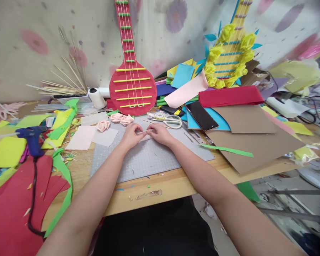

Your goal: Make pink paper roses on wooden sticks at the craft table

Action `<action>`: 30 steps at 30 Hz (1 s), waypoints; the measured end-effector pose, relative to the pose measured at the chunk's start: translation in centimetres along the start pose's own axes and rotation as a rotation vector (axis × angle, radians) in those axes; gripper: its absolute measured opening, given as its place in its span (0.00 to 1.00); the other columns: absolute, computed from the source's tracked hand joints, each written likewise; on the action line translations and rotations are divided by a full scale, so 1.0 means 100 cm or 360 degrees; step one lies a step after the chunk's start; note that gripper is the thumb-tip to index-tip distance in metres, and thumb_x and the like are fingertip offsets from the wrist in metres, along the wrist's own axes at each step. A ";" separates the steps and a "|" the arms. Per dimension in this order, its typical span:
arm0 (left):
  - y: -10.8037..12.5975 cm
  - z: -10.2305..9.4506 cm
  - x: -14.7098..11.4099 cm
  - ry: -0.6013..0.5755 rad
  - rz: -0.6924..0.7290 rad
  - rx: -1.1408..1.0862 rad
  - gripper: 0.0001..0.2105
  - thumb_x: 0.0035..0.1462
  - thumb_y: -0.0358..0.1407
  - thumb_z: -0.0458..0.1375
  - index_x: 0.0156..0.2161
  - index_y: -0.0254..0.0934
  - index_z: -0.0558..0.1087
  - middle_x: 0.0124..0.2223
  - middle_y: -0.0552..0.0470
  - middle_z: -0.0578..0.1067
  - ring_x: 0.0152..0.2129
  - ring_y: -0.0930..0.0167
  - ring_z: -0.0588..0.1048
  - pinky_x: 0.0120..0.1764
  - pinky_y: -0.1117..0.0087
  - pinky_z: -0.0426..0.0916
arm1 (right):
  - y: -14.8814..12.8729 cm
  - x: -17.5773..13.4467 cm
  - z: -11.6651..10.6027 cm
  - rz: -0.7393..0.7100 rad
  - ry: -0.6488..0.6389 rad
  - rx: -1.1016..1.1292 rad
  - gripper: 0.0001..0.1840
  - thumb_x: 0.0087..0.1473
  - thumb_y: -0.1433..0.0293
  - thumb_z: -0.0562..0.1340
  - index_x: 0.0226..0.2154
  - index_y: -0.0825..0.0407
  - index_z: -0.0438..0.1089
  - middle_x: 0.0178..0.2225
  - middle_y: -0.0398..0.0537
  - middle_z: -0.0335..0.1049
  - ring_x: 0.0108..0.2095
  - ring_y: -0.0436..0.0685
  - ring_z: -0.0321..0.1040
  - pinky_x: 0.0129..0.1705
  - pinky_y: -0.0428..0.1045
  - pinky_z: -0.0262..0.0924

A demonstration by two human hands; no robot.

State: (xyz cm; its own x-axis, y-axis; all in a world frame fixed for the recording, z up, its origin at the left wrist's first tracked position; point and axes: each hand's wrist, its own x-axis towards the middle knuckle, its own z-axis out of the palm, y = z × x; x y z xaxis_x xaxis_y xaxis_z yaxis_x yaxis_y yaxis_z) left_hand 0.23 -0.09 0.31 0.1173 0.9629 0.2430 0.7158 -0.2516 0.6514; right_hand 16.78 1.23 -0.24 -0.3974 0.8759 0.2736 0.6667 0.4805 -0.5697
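My left hand (132, 136) and my right hand (160, 134) meet over the grey cutting mat (138, 161), thumbs and fingers pinched together. Between them is a pale pink piece of paper (146, 137), mostly hidden by the fingers. Several pink paper roses (103, 125) lie behind and left of my left hand. Left of that hand, pale pink paper squares (81, 137) rest partly on the mat. Scissors with white handles (174, 121) lie just behind my right hand.
A blue glue gun (33, 138) stands left among paper scraps. At the back lean a red paper lute (133, 87) and a yellow one with flowers (228, 58). A black phone (202, 116) and brown cardboard (256, 145) lie right. A thread spool (97, 98) stands behind.
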 end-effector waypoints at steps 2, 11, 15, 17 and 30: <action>-0.003 -0.004 -0.002 0.0029 -0.0016 -0.0193 0.10 0.48 0.41 0.56 0.34 0.36 0.67 0.38 0.50 0.71 0.36 0.71 0.68 0.37 0.70 0.63 | 0.003 0.001 0.000 0.0024 0.0022 0.0133 0.07 0.52 0.69 0.56 0.32 0.52 0.69 0.34 0.44 0.70 0.37 0.51 0.64 0.41 0.47 0.54; -0.010 -0.008 -0.006 -0.0136 -0.0101 -0.0145 0.08 0.44 0.32 0.57 0.34 0.37 0.68 0.32 0.55 0.72 0.29 0.73 0.69 0.34 0.71 0.63 | 0.006 0.001 -0.002 -0.0061 -0.0066 0.0215 0.09 0.49 0.68 0.58 0.35 0.52 0.68 0.36 0.44 0.70 0.38 0.52 0.64 0.42 0.48 0.54; -0.008 -0.008 -0.006 -0.0089 0.0012 -0.0008 0.06 0.44 0.30 0.54 0.31 0.38 0.69 0.32 0.54 0.72 0.30 0.72 0.69 0.34 0.71 0.63 | 0.003 -0.001 -0.006 -0.0073 -0.0059 0.0139 0.08 0.46 0.73 0.59 0.34 0.53 0.68 0.35 0.45 0.69 0.38 0.52 0.62 0.41 0.47 0.54; -0.008 -0.009 -0.007 -0.0088 0.0056 0.0001 0.07 0.44 0.29 0.52 0.32 0.37 0.69 0.32 0.53 0.72 0.30 0.72 0.69 0.35 0.71 0.63 | 0.003 0.000 -0.004 -0.0073 -0.0038 0.0101 0.07 0.45 0.75 0.57 0.31 0.53 0.67 0.33 0.44 0.68 0.36 0.52 0.62 0.40 0.47 0.54; 0.000 -0.013 -0.011 -0.0248 0.0435 0.0197 0.06 0.44 0.27 0.52 0.29 0.37 0.69 0.32 0.51 0.70 0.35 0.70 0.67 0.39 0.69 0.63 | 0.003 -0.002 -0.008 -0.0264 -0.0156 0.0011 0.04 0.47 0.69 0.60 0.29 0.53 0.66 0.33 0.46 0.66 0.38 0.53 0.60 0.43 0.48 0.53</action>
State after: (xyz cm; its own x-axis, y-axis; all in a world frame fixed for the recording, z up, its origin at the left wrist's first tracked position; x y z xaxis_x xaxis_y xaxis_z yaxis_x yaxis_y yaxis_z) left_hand -0.83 -1.23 0.97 0.4134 0.8673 0.2774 0.7205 -0.4978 0.4828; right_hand 17.51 1.23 0.15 -0.5612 0.7762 0.2873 0.5829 0.6171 -0.5286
